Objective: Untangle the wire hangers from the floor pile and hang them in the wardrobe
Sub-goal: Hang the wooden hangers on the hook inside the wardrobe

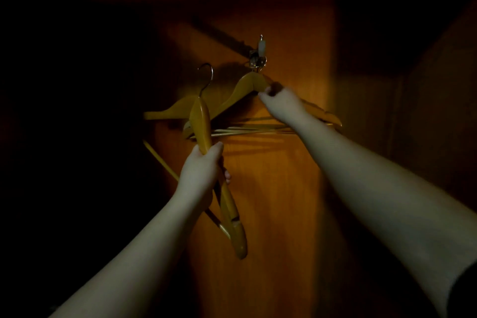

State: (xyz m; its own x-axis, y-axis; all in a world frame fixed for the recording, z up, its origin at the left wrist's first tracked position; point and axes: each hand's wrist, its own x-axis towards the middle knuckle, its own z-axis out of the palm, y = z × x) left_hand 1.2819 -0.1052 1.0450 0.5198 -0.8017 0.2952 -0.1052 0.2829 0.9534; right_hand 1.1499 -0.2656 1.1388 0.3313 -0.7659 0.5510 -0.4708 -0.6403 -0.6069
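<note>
The wooden wardrobe back panel (271, 188) fills the middle of the view, lit warm orange, with dark sides around it. A dark rail (219, 33) runs diagonally across its upper part to a metal bracket (259, 55). A cluster of wooden hangers (240, 90) hangs at that bracket, their bars stacked close together just below. The right hand (282, 102) reaches up to the near shoulder of the front hanger in the cluster, its fingers (265, 95) pinching the wood just right of the hanger's peak. The left hand (201, 170) grips another wooden hanger (204, 126) by one arm, fingers wrapped around it; this hanger is held edge-on and tilted, its metal hook (206, 77) uppermost, left of the bracket and not on the rail.
</note>
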